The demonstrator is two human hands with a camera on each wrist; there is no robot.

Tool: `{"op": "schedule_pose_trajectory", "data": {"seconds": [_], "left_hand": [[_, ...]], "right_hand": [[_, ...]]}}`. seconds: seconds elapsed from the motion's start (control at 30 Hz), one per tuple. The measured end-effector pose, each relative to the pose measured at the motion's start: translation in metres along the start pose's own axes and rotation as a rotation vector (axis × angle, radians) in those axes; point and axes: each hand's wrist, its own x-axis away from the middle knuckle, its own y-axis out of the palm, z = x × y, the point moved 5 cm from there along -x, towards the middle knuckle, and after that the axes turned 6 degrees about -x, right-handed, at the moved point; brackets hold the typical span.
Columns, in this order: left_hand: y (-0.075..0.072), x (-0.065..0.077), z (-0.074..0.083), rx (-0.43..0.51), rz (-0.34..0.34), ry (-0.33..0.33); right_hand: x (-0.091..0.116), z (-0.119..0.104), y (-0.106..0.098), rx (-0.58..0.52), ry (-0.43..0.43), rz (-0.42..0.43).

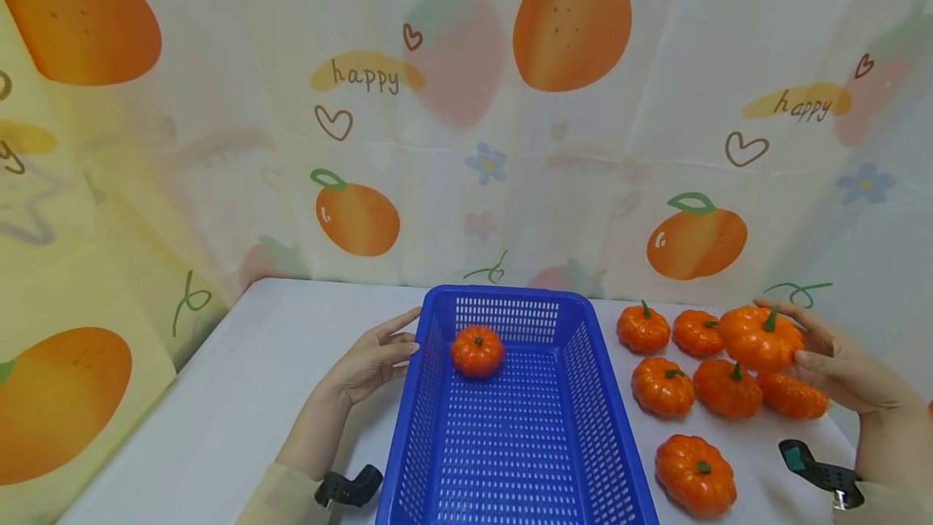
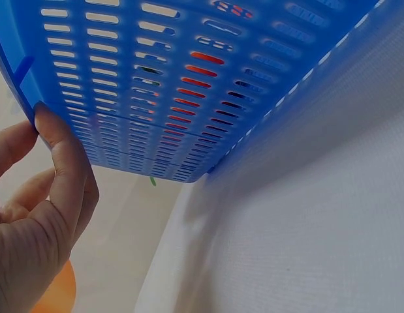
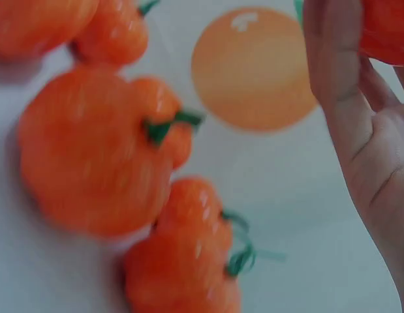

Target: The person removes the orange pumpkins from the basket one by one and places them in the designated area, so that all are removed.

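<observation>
A long blue plastic basket [image 1: 503,420] with slotted walls stands on the white table, one small orange pumpkin [image 1: 477,351] inside near its far left corner. At the basket's left rim, my left hand [image 1: 375,363] pinches the edge; the left wrist view shows the fingertips on the rim [image 2: 29,98]. My right hand [image 1: 845,363] grips another orange pumpkin [image 1: 761,339] with a green stem, held above the group at the right. Only part of that held pumpkin [image 3: 389,32] appears at the corner of the right wrist view.
Right of the basket lie several more orange pumpkins, one of them nearer the front [image 1: 696,476]. A cloth [image 1: 466,185] printed with fruit hangs behind the table [image 1: 240,395]. The table's left edge slants toward the front.
</observation>
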Motion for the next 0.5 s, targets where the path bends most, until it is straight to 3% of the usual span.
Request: {"op": "schedule_pose_trajectory", "data": {"seconds": [0.13,0.2,0.33,0.5], "left_hand": [[0.001,0.0,0.0,-0.003,0.007,-0.004],[0.001,0.0,0.001,-0.002,0.013,-0.008],[0.001,0.001,0.001,-0.004,0.013,-0.008],[0.001,0.001,0.001,-0.004,0.01,-0.009]], "right_hand": [[0.023,0.019,-0.008,0.0,0.075,-0.015],[0.033,0.027,-0.009,-0.059,0.098,-0.064],[0.047,0.042,-0.003,-0.293,0.149,-0.22],[0.058,0.058,-0.001,-0.368,0.24,-0.292]]}}
